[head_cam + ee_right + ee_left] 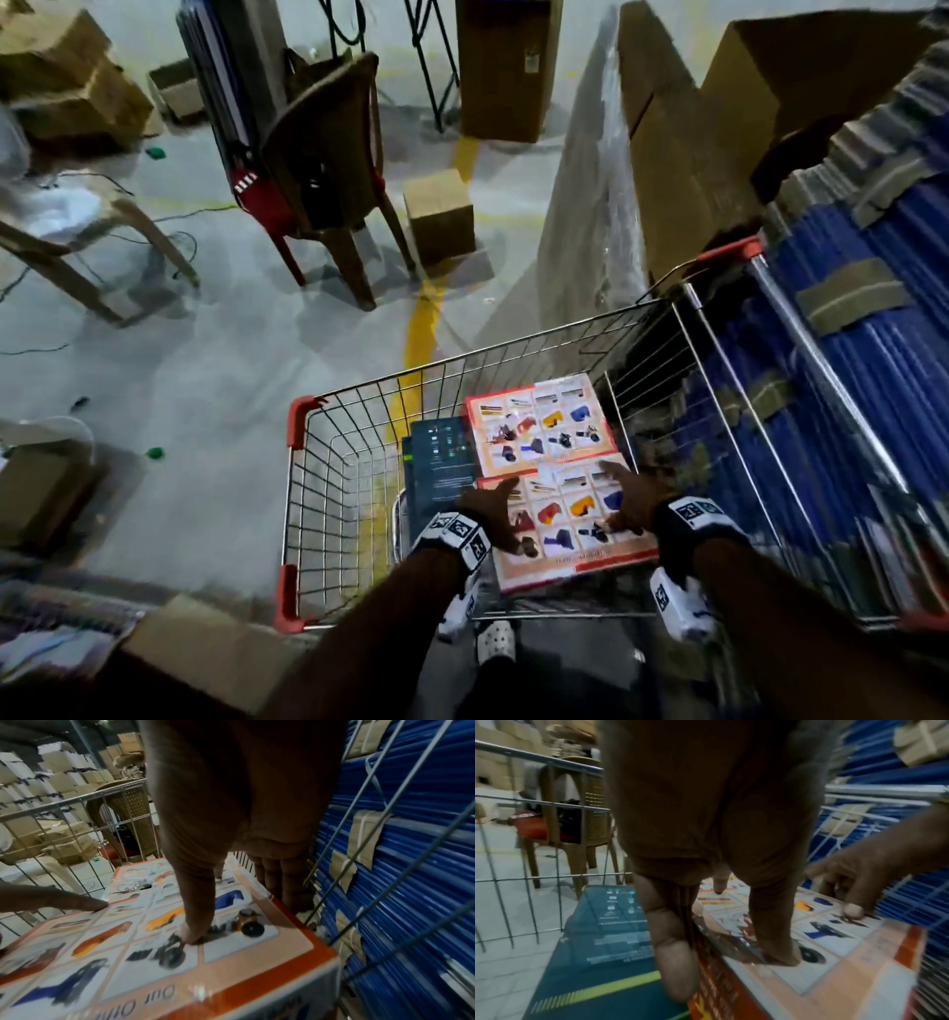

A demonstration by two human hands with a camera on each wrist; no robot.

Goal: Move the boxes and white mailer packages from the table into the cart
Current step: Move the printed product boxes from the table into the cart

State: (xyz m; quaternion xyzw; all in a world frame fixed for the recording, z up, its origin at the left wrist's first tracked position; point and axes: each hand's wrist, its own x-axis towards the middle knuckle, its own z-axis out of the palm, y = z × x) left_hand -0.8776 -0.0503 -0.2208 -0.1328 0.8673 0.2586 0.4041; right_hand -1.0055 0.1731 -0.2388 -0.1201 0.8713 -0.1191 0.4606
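Note:
An orange box printed with product pictures sits low in the near end of the wire cart. My left hand grips its left edge, thumb on top and fingers down the side next to a dark teal box. Gripping the right edge is my right hand, with its thumb on the lid and its fingers between the box and the cart's wire wall. A second, similar orange box lies further in, beside the teal box. Whether the held box rests on anything is hidden.
A tall stack of blue sheets presses against the cart's right side. Ahead stand a brown plastic chair, a small cardboard box on the floor and larger cartons. Under the cart runs a yellow floor line.

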